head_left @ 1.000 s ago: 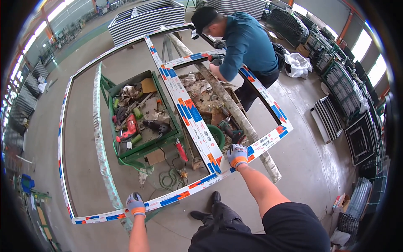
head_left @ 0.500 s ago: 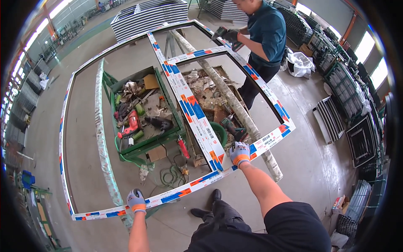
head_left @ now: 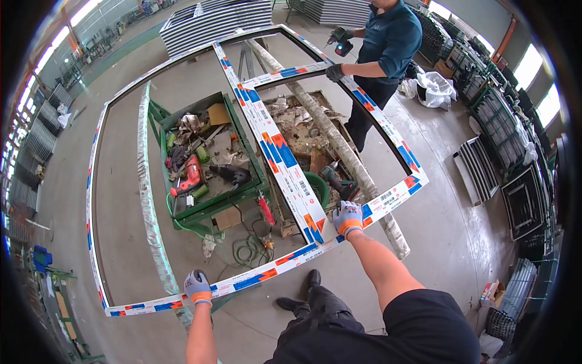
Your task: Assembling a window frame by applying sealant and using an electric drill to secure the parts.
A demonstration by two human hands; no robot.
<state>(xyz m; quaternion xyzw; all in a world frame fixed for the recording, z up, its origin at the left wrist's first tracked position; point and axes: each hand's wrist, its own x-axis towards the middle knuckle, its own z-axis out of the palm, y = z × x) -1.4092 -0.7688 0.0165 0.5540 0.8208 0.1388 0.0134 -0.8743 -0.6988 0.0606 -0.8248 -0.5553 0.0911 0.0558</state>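
A large window frame (head_left: pixel 290 173), wrapped in white film with blue and orange prints, lies flat across two wrapped support bars. My left hand (head_left: pixel 197 287), in a grey and orange glove, is closed around its near rail towards the left end. Further right, my right hand (head_left: pixel 348 219), gloved alike, grips the same rail just beside the foot of the middle bar. Both hands have their fingers curled over the rail, the tips hidden beneath. Across the frame, a co-worker (head_left: pixel 391 42) holds a cordless drill (head_left: pixel 341 42) in one gloved hand and rests the other (head_left: pixel 335 72) on the frame.
Under the frame stands a green tool cart (head_left: pixel 262 176) holding a red power tool (head_left: pixel 190 176) and rags. A second drill (head_left: pixel 337 182) lies in the neighbouring bin. The wrapped support bars (head_left: pixel 145 182) (head_left: pixel 339 145) run beneath. Stacked frames (head_left: pixel 215 27) stand at the back.
The co-worker has straightened and shifted right, lowering one hand onto the frame and holding the drill in the other. My hands keep their grip; the frame has barely moved.
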